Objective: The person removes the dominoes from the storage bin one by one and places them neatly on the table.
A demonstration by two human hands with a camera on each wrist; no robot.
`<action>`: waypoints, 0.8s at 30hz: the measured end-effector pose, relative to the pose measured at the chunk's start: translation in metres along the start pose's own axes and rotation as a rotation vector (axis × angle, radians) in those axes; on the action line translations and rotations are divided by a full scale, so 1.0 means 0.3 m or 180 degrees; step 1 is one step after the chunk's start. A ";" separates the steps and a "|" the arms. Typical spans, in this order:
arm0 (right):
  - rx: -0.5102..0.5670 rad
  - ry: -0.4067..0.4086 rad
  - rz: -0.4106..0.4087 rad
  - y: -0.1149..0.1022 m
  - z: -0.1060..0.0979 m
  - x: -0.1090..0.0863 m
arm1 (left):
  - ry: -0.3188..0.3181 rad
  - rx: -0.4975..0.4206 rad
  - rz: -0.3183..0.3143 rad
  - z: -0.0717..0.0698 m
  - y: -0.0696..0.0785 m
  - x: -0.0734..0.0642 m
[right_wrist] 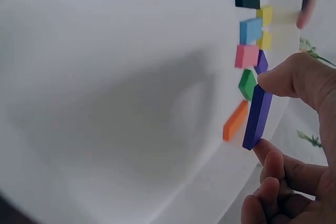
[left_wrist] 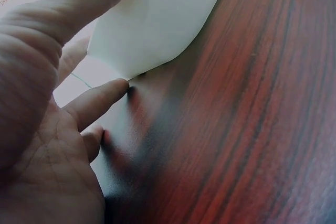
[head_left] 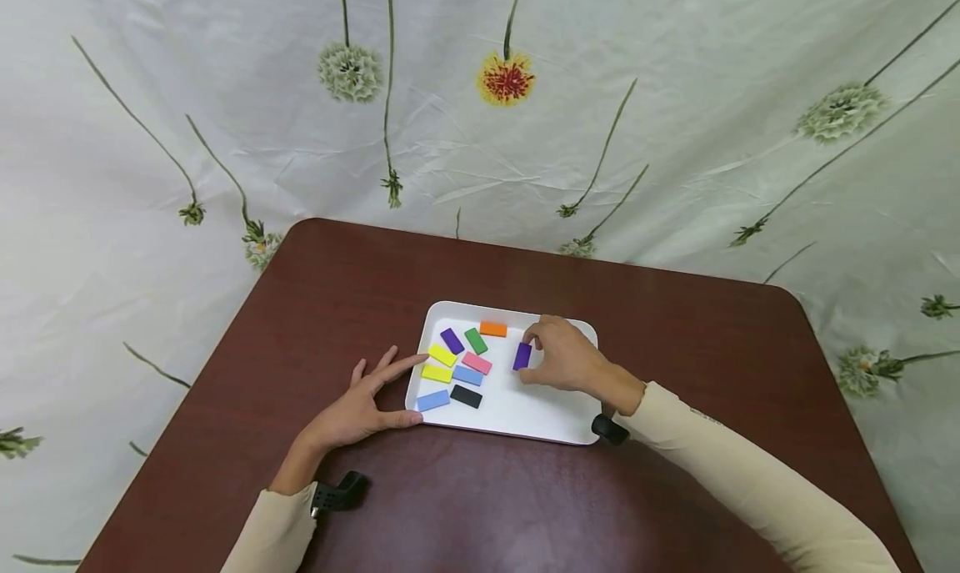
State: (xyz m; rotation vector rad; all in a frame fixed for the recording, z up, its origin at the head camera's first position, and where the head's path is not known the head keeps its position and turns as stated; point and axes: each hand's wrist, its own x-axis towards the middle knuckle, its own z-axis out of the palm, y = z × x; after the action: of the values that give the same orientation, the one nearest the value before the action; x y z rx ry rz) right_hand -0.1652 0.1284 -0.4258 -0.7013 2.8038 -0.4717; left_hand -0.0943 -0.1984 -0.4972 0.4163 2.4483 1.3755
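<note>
My right hand [head_left: 564,358] pinches a purple block [head_left: 522,356] by its two ends, thumb against one and a finger against the other. In the right wrist view that purple block [right_wrist: 257,116] is raised above the white tray [right_wrist: 105,40]. My left hand [head_left: 363,406] has its fingers spread and touches the left edge of the tray [head_left: 517,410] with thumb and forefinger. On the tray's left half lie an orange block [head_left: 493,329], a green block [head_left: 476,340], a second purple block [head_left: 452,340], a pink block [head_left: 477,363], a black block [head_left: 466,396], and yellow and light blue ones.
The tray lies on a dark reddish-brown table [head_left: 360,281] with rounded corners. Behind it hangs a pale cloth [head_left: 435,139] printed with flowers. Each wrist wears a black band, one of them the left band [head_left: 341,491].
</note>
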 end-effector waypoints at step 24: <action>0.0062 0.0532 0.0278 0.216 -0.130 -0.128 | 0.0010 0.0006 0.0006 0.001 -0.003 0.004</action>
State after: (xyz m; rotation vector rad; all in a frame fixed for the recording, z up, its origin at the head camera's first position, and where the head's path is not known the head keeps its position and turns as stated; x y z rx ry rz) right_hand -0.1700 0.2110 -0.4080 -0.5564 2.9657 -0.5652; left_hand -0.0955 -0.1980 -0.4983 0.4173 2.4525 1.3755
